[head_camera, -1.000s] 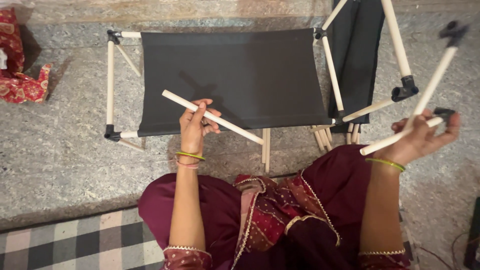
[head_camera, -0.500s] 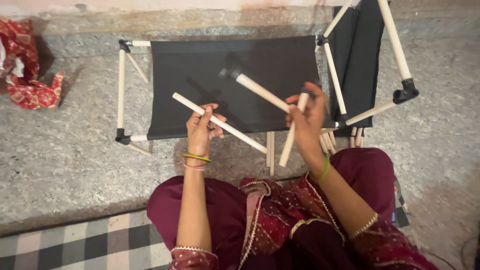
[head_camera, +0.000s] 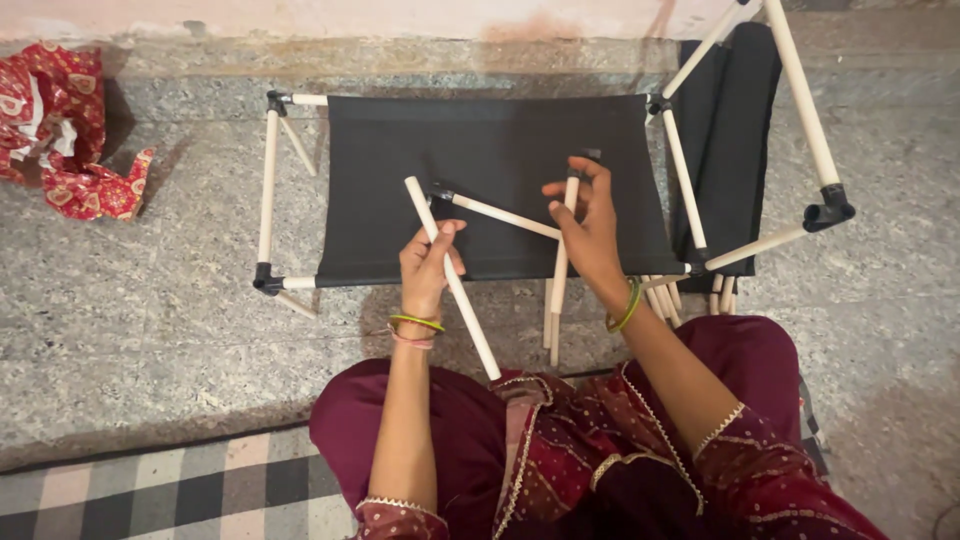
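The left hand (head_camera: 430, 262) is closed around a loose white rod (head_camera: 452, 280) that slants over the black fabric panel (head_camera: 490, 185). The right hand (head_camera: 590, 232) pinches two jointed rods (head_camera: 505, 216) just beside it. The joint could slip apart, because only the fingertips hold it, and the rods may cross.

White rods (head_camera: 452, 277) in both hands, above black fabric panel (head_camera: 490, 180)

I'm seeing a cream rod (head_camera: 452, 279) in my left hand (head_camera: 428, 268), black fabric (head_camera: 490, 180) lying beyond both hands, green and pink bangles (head_camera: 415, 330) circling that wrist, a red patterned cloth (head_camera: 65, 130) sitting far left, and a black-and-white checked mat (head_camera: 160, 495) showing below.
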